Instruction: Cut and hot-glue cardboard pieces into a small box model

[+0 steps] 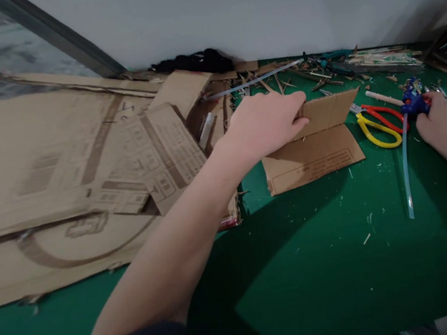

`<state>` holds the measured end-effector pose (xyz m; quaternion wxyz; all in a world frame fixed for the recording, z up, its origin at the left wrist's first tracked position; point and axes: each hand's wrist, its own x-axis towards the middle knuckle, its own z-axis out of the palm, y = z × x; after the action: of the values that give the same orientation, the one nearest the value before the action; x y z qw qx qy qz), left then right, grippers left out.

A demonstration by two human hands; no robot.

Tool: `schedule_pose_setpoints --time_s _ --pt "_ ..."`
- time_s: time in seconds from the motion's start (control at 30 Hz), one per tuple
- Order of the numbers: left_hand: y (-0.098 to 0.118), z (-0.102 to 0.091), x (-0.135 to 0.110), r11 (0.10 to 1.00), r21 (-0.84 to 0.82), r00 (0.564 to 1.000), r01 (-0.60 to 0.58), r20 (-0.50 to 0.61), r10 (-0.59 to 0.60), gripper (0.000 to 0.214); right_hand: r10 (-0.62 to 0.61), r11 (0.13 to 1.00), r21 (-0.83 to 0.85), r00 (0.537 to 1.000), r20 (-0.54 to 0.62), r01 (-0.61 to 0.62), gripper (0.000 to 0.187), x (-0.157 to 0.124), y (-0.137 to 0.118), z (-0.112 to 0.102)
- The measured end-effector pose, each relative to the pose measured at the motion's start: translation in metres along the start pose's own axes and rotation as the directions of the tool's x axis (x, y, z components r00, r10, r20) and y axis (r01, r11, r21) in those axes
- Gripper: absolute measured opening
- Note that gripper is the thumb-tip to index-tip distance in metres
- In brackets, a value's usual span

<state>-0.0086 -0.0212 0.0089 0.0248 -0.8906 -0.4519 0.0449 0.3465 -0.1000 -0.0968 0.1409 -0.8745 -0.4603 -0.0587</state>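
While my left hand (267, 123) pinches the raised flap of a creased cardboard piece (315, 162) between thumb and forefinger, the other panel lying on the green table (312, 290), my right hand (440, 117) is at a blue glue gun (413, 101), fingers curled against it; how fully they close I cannot tell. Step in hand, as I judge: steadying card, taking up gun. Next move calls for: a sure right grip, flap kept raised. Also listed: translucent glue stick (408, 171), projecting from gun; red-and-yellow-handled cutters (378, 117), between card and gun; printed cardboard sheets (52, 144), heaped left; scraps scattered; pale wall (243, 4) behind.
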Motion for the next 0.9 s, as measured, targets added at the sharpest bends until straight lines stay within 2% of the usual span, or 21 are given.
schedule_pose_setpoints --time_s 0.17,0.47,0.7,0.8,0.9 --pt "-0.001 -0.001 -0.004 1.000 -0.003 0.999 -0.026 0.038 0.026 0.025 -0.002 0.998 -0.066 1.000 0.004 0.002 0.062 -0.009 -0.001 -0.001" --pt "-0.005 0.006 -0.005 0.996 -0.087 1.000 0.001 0.003 -0.001 0.017 0.003 0.999 -0.047 0.999 -0.041 -0.005 0.068 -0.005 0.006 0.001" --pt "-0.008 0.015 -0.003 0.959 -0.284 0.992 -0.016 -0.124 -0.021 0.017 0.068 0.996 -0.047 0.995 -0.074 -0.072 0.073 0.006 -0.001 0.005" --pt "-0.010 0.018 0.000 0.939 -0.344 0.990 -0.003 -0.135 -0.046 0.018 0.027 0.999 -0.038 0.998 -0.055 -0.030 0.069 0.005 -0.004 0.004" --pt "-0.009 0.017 0.002 0.958 -0.284 0.992 -0.021 -0.127 -0.016 0.019 -0.037 0.999 -0.034 0.998 -0.051 0.035 0.062 0.002 -0.007 0.003"
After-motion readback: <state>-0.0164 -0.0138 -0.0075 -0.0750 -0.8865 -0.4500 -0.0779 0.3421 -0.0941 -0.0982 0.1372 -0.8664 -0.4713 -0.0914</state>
